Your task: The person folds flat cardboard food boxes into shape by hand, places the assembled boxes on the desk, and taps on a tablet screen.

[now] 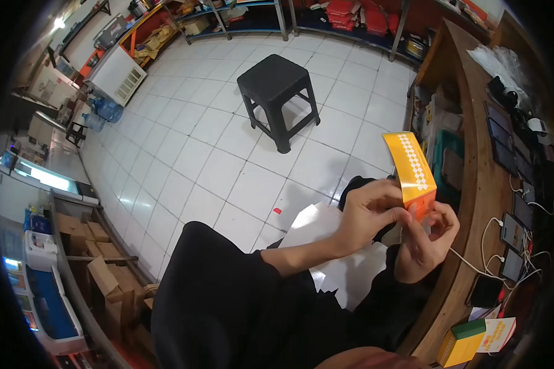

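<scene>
Head view: left hand [375, 212] and right hand [428, 243] pinch yellow box [413, 165] at orange end [420, 202], fingers nearly closed; uneven squeeze could crease or slip it.

Both hands bare, close together, thumbs almost meeting. Left hand [375, 209]: forearm [308, 255] angled up from lower left, bare past the black sleeve [243, 270], fingers bent, thumb pointing inward in a pinch. Right hand [428, 243]: raised from below, sleeved nearly to wrist, fingers curled, thumb upward.
</scene>
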`<move>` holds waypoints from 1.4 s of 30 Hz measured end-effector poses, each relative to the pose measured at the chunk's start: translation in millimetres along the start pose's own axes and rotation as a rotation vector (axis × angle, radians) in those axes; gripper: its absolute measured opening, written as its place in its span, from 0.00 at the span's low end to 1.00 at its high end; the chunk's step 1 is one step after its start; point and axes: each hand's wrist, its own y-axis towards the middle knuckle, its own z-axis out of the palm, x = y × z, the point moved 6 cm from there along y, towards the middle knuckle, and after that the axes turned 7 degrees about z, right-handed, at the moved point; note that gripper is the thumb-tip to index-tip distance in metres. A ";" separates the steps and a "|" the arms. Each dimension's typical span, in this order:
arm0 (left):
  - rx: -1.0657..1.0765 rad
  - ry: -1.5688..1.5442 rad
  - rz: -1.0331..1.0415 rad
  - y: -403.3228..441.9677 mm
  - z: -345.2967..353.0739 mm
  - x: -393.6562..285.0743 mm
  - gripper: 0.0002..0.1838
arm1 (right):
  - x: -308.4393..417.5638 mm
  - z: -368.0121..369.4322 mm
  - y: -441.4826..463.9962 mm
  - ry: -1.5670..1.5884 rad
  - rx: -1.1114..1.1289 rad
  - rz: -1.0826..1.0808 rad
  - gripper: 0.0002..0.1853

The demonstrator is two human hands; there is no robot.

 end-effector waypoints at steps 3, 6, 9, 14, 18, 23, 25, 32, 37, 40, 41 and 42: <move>-0.013 -0.175 -0.126 -1.1 -2.4 5.1 0.12 | 6.3 7.4 -0.7 -0.066 -0.033 -0.097 0.19; 0.078 -0.076 0.047 5.1 -2.4 -1.9 0.16 | 5.5 11.6 -2.2 -0.069 -0.022 -0.072 0.15; 0.375 0.418 0.326 6.7 16.3 -14.5 0.25 | 0.0 -5.8 -4.8 0.073 -0.115 -0.031 0.19; 0.774 0.999 0.510 3.4 49.6 20.7 0.38 | -5.9 -39.0 -10.3 0.241 -0.348 0.372 0.23; 0.656 1.172 0.735 -4.3 59.0 26.2 0.31 | -19.8 -40.2 -25.1 0.665 -0.425 0.506 0.21; 0.554 0.783 0.806 -8.7 52.9 6.1 0.16 | -25.5 -53.4 -25.6 0.573 -0.501 0.519 0.17; 0.460 0.517 0.713 -3.8 41.6 5.8 0.12 | -22.5 -57.9 -21.8 0.425 -0.510 0.473 0.15; 0.078 0.678 0.461 -12.0 12.3 -24.4 0.16 | 16.0 -38.3 -9.2 -0.065 -0.124 -0.136 0.12; -0.045 0.424 0.216 -12.8 2.2 -20.7 0.12 | 21.4 -28.9 -8.2 -0.058 -0.182 -0.055 0.15; -0.027 0.514 0.174 -15.0 -1.3 -15.7 0.09 | 23.0 -21.9 -7.5 -0.069 -0.110 -0.021 0.14; -0.020 0.484 0.175 -14.7 -0.4 -17.7 0.08 | 19.3 -21.6 -8.0 -0.028 -0.104 0.040 0.14; -0.017 0.459 0.182 -13.1 0.8 -22.0 0.07 | 15.5 -20.1 -8.2 0.018 -0.095 0.096 0.13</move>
